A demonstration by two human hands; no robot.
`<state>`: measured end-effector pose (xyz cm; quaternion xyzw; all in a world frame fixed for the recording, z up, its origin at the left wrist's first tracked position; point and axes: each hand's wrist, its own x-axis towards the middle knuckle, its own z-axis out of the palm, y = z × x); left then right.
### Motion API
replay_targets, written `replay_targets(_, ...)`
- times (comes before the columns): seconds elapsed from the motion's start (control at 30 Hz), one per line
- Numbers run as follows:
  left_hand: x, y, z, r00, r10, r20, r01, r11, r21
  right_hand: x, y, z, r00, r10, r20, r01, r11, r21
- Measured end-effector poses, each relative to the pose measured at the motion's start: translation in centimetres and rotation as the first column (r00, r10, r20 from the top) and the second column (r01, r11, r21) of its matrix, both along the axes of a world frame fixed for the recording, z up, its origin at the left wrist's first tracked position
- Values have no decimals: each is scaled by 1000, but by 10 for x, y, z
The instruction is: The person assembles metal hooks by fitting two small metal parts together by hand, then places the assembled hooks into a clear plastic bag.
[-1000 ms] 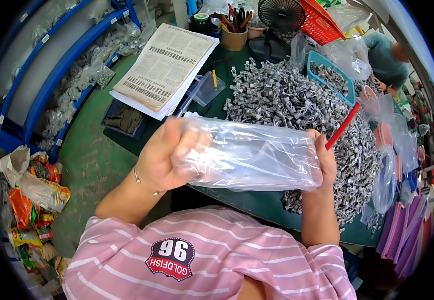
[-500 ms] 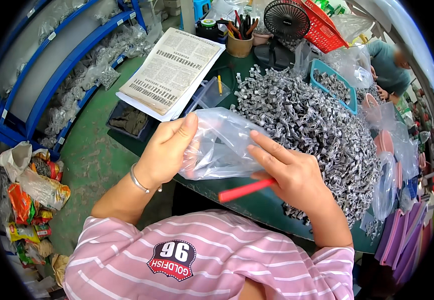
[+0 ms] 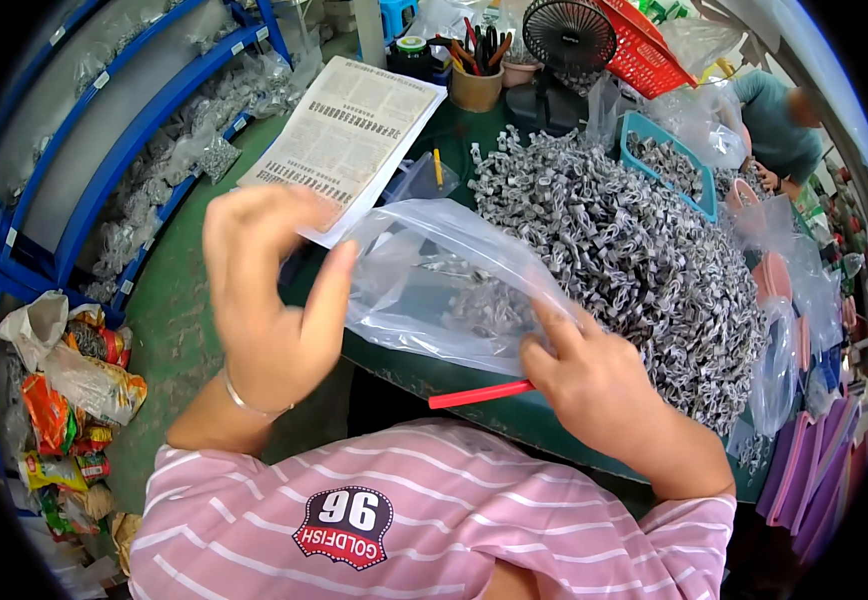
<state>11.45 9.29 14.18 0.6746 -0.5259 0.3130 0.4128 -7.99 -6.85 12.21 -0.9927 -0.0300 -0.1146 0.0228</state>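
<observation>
A clear plastic bag [image 3: 434,215] hangs in front of me, its mouth spread wide. My right hand [image 3: 599,380] grips the bag's right edge between thumb and fingers. A slim red stick [image 3: 481,394], perhaps a pen, juts leftward from under the same hand; how it is held is hidden. At the bag's left side is my left hand [image 3: 274,285], blurred, with thumb and fingers apart and nothing between them. Its thumb tip is close to the bag's edge; whether they touch I cannot tell. Small grey metal clips [image 3: 634,290] lie heaped just beyond my right hand.
A newspaper-topped paper stack [image 3: 354,120] lies at the far left of the green table [image 3: 404,365]. Behind are a tool pot [image 3: 476,90], a black fan [image 3: 569,40], a red basket [image 3: 644,45] and a blue tray [image 3: 711,200]. A person [image 3: 779,125] works at the far right.
My left hand has let go of the bag and moved left, its fingers spreading. The bag's mouth has opened wider. My right hand has shifted slightly right and down and now grips the bag's edge.
</observation>
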Motion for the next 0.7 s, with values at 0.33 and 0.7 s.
replay_targets(0.33, 11, -23, 21, 891, -369, 264, 30, 629, 777, 0, -35, 16, 978, 61, 200, 2, 953, -302)
replay_targets(0.7, 71, -192, -42, 959, -44, 281, -191, 631, 752, -66, -57, 59, 680, -33, 733, -715, 193, 672)
